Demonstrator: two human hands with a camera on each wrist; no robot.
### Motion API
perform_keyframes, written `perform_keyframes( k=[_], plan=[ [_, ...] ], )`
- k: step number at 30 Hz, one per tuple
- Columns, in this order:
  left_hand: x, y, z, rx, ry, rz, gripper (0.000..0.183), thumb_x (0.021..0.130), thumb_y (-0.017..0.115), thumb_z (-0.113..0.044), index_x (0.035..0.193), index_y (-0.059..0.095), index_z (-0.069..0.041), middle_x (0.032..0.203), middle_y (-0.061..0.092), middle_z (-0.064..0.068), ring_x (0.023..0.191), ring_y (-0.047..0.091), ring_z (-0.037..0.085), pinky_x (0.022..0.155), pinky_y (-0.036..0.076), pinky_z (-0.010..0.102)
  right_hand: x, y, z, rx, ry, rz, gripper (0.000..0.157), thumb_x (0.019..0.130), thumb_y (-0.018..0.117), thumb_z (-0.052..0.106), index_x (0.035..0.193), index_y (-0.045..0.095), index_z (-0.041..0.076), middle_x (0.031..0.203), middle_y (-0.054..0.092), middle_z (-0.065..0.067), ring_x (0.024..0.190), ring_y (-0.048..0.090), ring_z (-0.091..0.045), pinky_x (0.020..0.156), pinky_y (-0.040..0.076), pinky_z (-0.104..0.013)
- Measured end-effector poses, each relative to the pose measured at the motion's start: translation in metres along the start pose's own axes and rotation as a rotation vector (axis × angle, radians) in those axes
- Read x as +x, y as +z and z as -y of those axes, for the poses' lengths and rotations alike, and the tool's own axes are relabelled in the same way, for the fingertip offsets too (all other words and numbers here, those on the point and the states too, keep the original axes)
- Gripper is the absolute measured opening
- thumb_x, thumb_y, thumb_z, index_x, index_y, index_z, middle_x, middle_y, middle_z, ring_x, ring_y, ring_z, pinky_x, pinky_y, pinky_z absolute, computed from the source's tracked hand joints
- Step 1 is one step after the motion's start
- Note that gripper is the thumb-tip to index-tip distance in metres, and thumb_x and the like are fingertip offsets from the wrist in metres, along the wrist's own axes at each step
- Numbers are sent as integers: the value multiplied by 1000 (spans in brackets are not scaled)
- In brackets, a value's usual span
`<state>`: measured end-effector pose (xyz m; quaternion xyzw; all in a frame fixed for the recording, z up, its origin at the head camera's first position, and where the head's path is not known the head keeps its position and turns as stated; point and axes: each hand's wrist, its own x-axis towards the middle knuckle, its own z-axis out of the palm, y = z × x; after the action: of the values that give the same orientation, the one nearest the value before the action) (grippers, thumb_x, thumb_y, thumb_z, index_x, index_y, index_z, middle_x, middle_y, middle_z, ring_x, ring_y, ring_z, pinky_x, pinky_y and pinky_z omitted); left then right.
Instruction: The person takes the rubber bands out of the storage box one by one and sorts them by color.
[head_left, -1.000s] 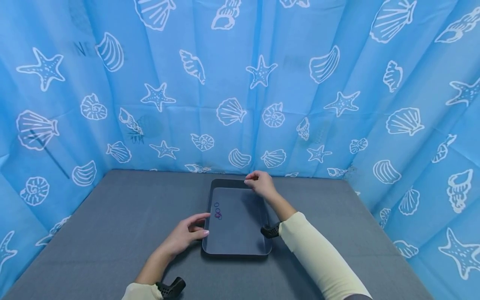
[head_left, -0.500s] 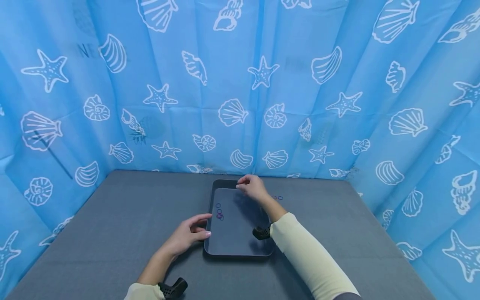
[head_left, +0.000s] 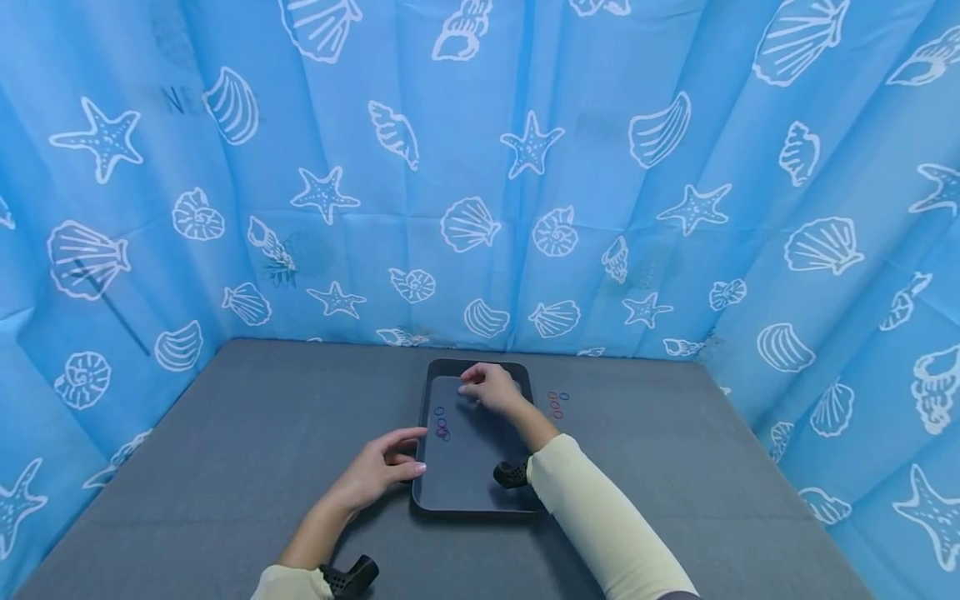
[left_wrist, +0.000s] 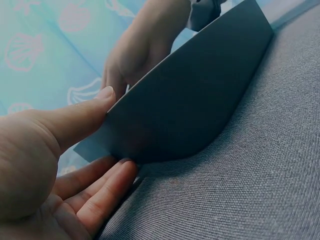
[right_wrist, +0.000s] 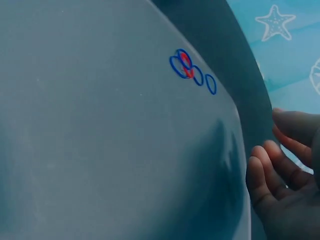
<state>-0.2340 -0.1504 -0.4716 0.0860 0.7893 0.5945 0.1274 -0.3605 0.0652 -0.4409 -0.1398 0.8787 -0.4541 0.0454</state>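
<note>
A shallow dark grey tray point(head_left: 468, 467) lies on the table. Near its left wall inside are several thin blue rings point(head_left: 439, 412) that look like rubber bands; the right wrist view shows red rings point(right_wrist: 186, 65) overlapped by blue ones. My left hand point(head_left: 381, 468) is at the tray's left side, its thumb point(left_wrist: 95, 112) at the rim and its other fingers low against the outer wall. Above the tray's far part hovers my right hand point(head_left: 491, 390), fingers bent loosely towards the thumb. Nothing shows between its fingertips, and it touches no ring.
Right of the tray, on the grey tablecloth point(head_left: 637, 467), lie several red rings point(head_left: 555, 405) and a blue ring point(head_left: 564, 397). A blue curtain point(head_left: 480, 167) with white shells hangs behind and at both sides. Black wrist cameras point(head_left: 352, 577) are strapped to both wrists.
My right hand has moved left and nearer from the tray's far right rim to over its inside. The rings on the right have come into sight. My left hand stays at the tray.
</note>
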Motion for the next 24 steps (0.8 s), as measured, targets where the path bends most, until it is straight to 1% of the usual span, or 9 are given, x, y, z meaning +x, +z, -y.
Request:
perform_keyframes(
  k=[5,9,12,14,17,22,23,24],
  plan=[
    [-1,0,-3,-17,13,18,51,77,63,-27,125,45,-23,127,39,14,93,53,20,78,45,39,-1,10,-1,-59,-70,55,21,81,60,13,100,60,5,85,57,-1,73,54,-15,60,45,-27],
    [-7,-1,-14,-40,20,33,52,78,63,-24,126,44,-18,127,39,17,94,52,23,77,45,39,-1,18,-1,-104,-125,95,19,82,59,12,100,61,8,88,58,-1,76,52,-12,64,44,-26],
    [-11,-2,-22,-40,18,37,53,78,63,-24,127,43,-16,127,38,18,95,52,24,77,45,39,-1,22,-1,-132,-141,129,18,82,59,11,100,61,10,88,58,1,77,53,-11,65,44,-26],
    [-13,-2,-24,-37,12,36,53,78,63,-24,127,43,-17,127,38,18,95,52,24,77,45,39,-1,24,0,-149,-140,151,18,81,60,10,99,62,11,87,58,1,76,53,-11,65,44,-25],
    [-10,-3,-19,-37,3,30,52,78,64,-24,126,44,-20,127,38,17,95,52,23,77,45,39,-1,26,0,-169,-132,177,20,81,60,9,100,62,12,86,58,1,75,52,-11,64,44,-25],
    [-1,-2,-3,-20,0,14,51,77,64,-28,124,45,-25,127,40,13,94,52,20,77,45,39,-1,30,0,-217,-128,189,22,81,59,10,102,62,14,86,55,2,74,51,-11,64,43,-25],
    [-1,-2,-2,-20,3,15,51,77,64,-28,124,45,-25,127,40,13,94,52,20,77,45,39,0,30,0,-233,-125,189,21,81,59,11,101,63,16,86,55,2,75,50,-10,64,42,-25],
    [-2,-2,-4,-21,4,17,51,77,64,-27,124,45,-25,127,39,14,94,52,20,77,45,39,0,31,0,-249,-119,189,21,81,59,12,101,63,17,86,54,3,75,50,-10,64,42,-25]
  ],
)
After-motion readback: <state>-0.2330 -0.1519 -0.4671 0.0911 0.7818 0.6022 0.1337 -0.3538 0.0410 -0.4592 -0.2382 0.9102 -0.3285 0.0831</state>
